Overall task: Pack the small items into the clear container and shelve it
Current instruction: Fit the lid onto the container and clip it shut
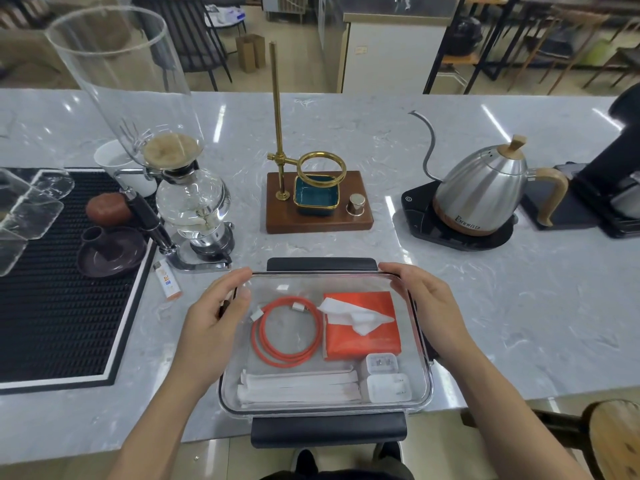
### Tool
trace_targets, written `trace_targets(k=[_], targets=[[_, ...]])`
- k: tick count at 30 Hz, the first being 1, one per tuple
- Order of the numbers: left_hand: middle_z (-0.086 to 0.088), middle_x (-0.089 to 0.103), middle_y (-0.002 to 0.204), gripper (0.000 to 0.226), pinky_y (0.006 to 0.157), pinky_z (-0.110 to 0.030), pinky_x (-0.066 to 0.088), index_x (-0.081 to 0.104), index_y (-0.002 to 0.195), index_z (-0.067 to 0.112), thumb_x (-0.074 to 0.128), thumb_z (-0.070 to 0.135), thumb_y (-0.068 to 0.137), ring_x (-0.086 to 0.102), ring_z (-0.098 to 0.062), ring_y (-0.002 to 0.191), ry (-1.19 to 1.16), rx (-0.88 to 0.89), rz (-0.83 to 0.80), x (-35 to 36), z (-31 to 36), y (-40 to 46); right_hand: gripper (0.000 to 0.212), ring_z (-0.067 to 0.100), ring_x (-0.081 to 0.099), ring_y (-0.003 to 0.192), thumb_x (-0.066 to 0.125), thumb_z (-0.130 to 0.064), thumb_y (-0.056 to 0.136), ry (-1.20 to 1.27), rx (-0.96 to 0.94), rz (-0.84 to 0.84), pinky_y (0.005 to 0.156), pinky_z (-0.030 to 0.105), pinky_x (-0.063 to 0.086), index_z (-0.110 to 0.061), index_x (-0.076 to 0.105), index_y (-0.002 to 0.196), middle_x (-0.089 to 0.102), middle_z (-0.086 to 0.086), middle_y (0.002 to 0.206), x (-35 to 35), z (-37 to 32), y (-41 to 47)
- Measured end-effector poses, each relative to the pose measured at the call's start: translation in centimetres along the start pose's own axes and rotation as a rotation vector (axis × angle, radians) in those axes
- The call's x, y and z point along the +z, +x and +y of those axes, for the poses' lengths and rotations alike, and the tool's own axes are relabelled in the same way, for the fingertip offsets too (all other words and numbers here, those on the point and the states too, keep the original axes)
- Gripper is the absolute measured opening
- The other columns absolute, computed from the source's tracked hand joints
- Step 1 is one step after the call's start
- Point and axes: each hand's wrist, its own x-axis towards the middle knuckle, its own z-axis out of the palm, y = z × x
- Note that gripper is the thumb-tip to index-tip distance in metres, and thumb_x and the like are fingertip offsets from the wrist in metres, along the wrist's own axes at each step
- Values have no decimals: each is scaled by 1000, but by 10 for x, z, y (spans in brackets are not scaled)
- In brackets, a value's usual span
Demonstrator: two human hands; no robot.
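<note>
A clear container (420,396) with a clear lid and black clip flaps sits at the counter's near edge. Inside lie a coiled orange cable (286,336), an orange tissue pack (363,337) with a white tissue sticking out, two white chargers (384,379) and several white paper-wrapped sticks (298,388). My left hand (214,317) rests on the lid's far left corner and side. My right hand (427,301) holds the far right corner and side. The left and right clips are partly hidden under my hands.
A lighter (168,280) lies left of the container beside a black bar mat (52,306). Behind stand a glass siphon brewer (187,202), a brass dripper stand on a wooden base (317,202) and a steel gooseneck kettle (485,192). A wooden stool (613,441) is at the lower right.
</note>
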Motion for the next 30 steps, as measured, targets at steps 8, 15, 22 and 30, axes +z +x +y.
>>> trace_targets(k=[8,15,22,30], targets=[[14,68,125,40,95,-7,43,67,126,20,59,-3,95,59,6,118,-32,-59,62,4,-1,-1,28,18,70,102,50,-10,101,-30,10,-44,87,33,57,-21,71,115,74,-2,110,-3,7,7],[9,70,110,41,78,-3,44,65,118,28,53,-4,97,61,12,86,-34,-83,156,19,5,5,32,3,68,99,52,0,98,-94,-35,-77,80,10,50,-18,70,116,74,-3,108,-9,0,27],[3,69,110,38,75,-2,43,65,122,25,52,-1,98,59,11,81,-17,-90,170,23,8,10,32,12,69,106,51,0,99,-78,-42,-113,85,15,51,-23,70,112,74,3,110,-13,1,41],[9,69,113,39,74,-2,45,65,122,27,51,-2,99,61,15,83,-17,-94,177,22,9,8,33,15,67,108,53,-1,98,-110,-74,-100,99,27,49,-27,69,111,75,2,106,-13,5,43]])
